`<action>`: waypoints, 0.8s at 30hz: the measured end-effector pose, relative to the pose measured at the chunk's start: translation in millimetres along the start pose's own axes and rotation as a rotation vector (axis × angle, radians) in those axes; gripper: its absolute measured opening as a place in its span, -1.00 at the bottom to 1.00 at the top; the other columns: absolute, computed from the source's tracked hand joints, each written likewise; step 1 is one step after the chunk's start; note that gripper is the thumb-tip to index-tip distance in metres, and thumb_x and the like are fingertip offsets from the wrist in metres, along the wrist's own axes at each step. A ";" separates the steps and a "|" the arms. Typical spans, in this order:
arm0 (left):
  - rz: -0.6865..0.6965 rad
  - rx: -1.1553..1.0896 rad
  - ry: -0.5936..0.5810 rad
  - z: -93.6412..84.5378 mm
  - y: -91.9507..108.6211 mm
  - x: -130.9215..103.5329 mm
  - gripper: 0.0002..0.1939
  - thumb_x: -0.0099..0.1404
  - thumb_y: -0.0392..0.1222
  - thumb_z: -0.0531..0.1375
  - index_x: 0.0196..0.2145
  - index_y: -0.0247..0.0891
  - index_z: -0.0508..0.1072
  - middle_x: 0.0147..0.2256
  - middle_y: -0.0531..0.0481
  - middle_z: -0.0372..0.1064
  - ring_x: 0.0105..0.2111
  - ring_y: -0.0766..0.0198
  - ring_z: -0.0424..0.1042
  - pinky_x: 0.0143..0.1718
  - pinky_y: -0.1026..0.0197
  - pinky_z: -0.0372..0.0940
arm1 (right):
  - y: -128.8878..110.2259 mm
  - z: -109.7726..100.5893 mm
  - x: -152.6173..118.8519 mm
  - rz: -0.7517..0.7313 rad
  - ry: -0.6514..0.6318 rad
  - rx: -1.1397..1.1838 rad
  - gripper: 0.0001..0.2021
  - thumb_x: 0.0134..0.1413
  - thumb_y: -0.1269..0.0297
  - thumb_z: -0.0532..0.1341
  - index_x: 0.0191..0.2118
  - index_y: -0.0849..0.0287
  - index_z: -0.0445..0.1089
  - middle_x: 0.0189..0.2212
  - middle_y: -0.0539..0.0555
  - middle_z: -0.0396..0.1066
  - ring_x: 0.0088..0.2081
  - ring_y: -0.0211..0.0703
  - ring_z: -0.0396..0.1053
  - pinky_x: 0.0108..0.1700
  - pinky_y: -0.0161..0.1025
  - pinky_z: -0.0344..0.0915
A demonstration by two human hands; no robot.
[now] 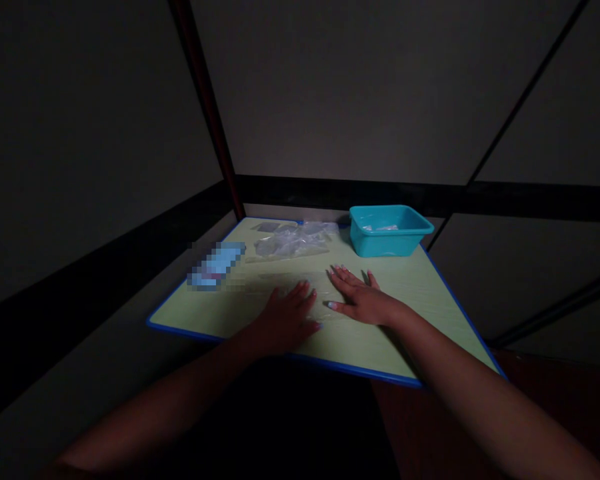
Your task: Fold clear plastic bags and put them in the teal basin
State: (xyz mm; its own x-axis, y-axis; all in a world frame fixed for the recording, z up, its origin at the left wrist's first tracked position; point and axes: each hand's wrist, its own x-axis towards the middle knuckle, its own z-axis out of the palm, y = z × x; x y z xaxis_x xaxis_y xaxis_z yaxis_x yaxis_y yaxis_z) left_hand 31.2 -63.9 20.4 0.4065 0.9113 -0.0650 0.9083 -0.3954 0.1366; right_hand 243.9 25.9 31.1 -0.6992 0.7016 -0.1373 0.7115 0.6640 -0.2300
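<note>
left hand (286, 323) lay flat on clear film (275, 281), right hand (366, 303) at its edge.
both spread wide; crumpled plastic bag (296, 240) sat beyond, near teal basin (387, 245).

I had my left hand (286, 321) and right hand (364, 301) spread over a flat clear plastic sheet (275, 283) on the table (445, 333), with crumpled plastic (295, 241) and a blue tub (390, 245) beyond, and a pixelated blue thing (217, 265) to the left.
</note>
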 end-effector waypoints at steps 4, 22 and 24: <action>-0.075 -0.024 0.082 -5.6 -21.9 -2.6 -0.40 0.41 0.10 -0.10 0.30 -0.23 0.03 0.34 -0.25 -0.20 0.33 -0.07 -0.19 0.20 -0.38 -0.22 | 1.3 0.6 -0.5 -0.003 0.004 0.017 -0.23 0.20 -0.20 -0.08 0.37 0.08 -0.31 0.36 0.17 -0.42 0.35 0.15 -0.39 0.19 0.44 -0.42; -0.060 -0.094 0.159 -5.0 -122.8 -11.8 -0.53 0.40 -0.02 -0.07 0.15 -0.20 0.33 0.22 -0.16 0.18 0.24 0.06 0.11 0.21 -0.10 -0.01 | 1.4 4.4 1.5 -0.034 0.029 0.039 -0.29 0.23 -0.15 -0.07 0.37 0.00 -0.30 0.37 0.17 -0.39 0.35 0.15 -0.37 0.19 0.43 -0.42; -0.037 -0.106 0.179 -3.7 -124.7 -10.5 -0.51 0.40 -0.02 -0.08 0.15 -0.27 0.33 0.20 -0.18 0.21 0.23 0.06 0.13 0.21 -0.09 0.00 | 1.9 5.9 1.9 -0.043 0.045 0.043 -0.29 0.23 -0.14 -0.06 0.37 0.01 -0.29 0.37 0.18 -0.37 0.35 0.16 -0.35 0.19 0.44 -0.41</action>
State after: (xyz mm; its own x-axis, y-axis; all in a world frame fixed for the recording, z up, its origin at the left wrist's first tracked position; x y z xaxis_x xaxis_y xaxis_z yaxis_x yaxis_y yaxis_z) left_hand -86.7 -23.8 7.6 0.3409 0.9344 0.1035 0.9028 -0.3561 0.2412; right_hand 243.5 26.9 24.8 -0.7243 0.6844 -0.0837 0.6768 0.6824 -0.2762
